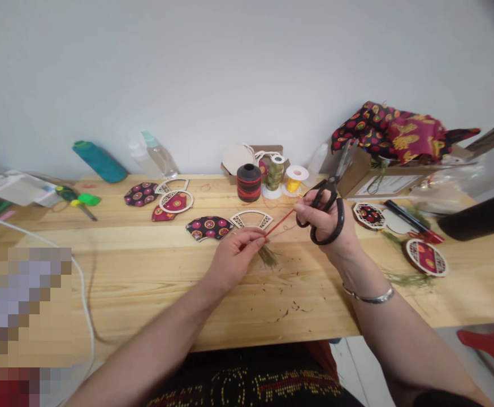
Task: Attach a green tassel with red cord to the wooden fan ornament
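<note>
Red thread: a thin strand stretched taut between your two hands, just above the surface; its long axis runs from lower left up to upper right.
Tassel bundle: greenish fibres fanning down from the lower end of the red thread, right under your left fingertips and just over the surface.
Left hand: nearer to the tassel bundle; your fingers are pressed together, pinched on the lower end of the thread.
Right hand: holds the upper end of the thread between thumb and forefinger, closed on it; the same hand is wrapped through the handles of the scissors.
Scissors: black loops around your right fingers, blades pointing up and away to the right, off the thread; you cannot tell whether the blades are parted.
Relation: the thread lies between the hands, the blades above and beyond its upper end, not across it.
Surface: pale wood, scattered with short clipped fibres near the tassel.
Fan frame: wooden cut-out just behind the thread, beside a fan-shaped fabric piece.
Spools: black spool, green-gold spool and yellow spool, in a row behind your hands.
Bracelet: silver band on your right wrist.
Box of fabric: at the far right, well apart.
</note>
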Motion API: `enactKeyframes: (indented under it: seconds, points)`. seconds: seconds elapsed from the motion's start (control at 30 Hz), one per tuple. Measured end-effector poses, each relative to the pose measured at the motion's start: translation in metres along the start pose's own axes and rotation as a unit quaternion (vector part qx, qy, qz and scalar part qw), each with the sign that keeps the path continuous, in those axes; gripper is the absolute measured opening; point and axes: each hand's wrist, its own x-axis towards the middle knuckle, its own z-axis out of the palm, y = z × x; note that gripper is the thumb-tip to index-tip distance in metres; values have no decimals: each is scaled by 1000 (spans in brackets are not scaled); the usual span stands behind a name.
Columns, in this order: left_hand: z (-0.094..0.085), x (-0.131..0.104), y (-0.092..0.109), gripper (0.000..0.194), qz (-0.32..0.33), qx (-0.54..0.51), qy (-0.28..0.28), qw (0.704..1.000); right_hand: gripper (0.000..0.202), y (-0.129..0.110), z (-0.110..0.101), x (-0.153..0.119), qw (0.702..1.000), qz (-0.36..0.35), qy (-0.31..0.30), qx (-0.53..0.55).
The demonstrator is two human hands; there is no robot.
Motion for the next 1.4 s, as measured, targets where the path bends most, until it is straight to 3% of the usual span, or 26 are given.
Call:
enactKeyframes:
  seconds: [0.1, 0.17, 0.2, 0.27, 0.37, 0.43, 0.63, 0.77, 0.9, 1.17, 1.4]
  points:
    - [-1, -2, 0, 24, 65, 39, 111, 991, 33, 1, -4, 3, 999, -20, 38, -13]
    - [-2, -4, 0, 22, 65, 14, 127, 990, 34, -1, -3, 2, 998, -23, 51, -25]
    - [-1, -5, 0, 17, 37, -19, 101, 994, 33, -2, -2, 1, 998, -25, 50, -34]
    - [0, -7, 0, 16, -57, -108, -1, 993, 30, -5, 3, -3, 997, -31, 38, -60]
    - [2, -8, 0, 24, -190, -229, -146, 944, 24, -7, 11, -11, 992, -44, -7, -116]
    - [3, -7, 1, 27, -234, -281, -173, 914, 20, -5, 14, -17, 984, -62, -53, -161]
    - [2, -3, 0, 26, -278, -339, -130, 889, 13, 2, 17, -30, 943, -135, -202, -230]
    - [1, 0, -1, 18, -260, -360, -88, 892, 11, -1, 17, -32, 919, -152, -247, -269]
    - [-2, 2, -2, 17, -250, -365, -92, 892, 10, -5, 17, -32, 899, -134, -301, -287]
    - [-5, 6, -1, 15, -264, -376, -85, 884, 9, -5, 16, -33, 874, -163, -330, -318]
    - [-4, 6, -4, 21, -259, -340, -22, 904, 14, -5, 18, -33, 857, -160, -363, -330]
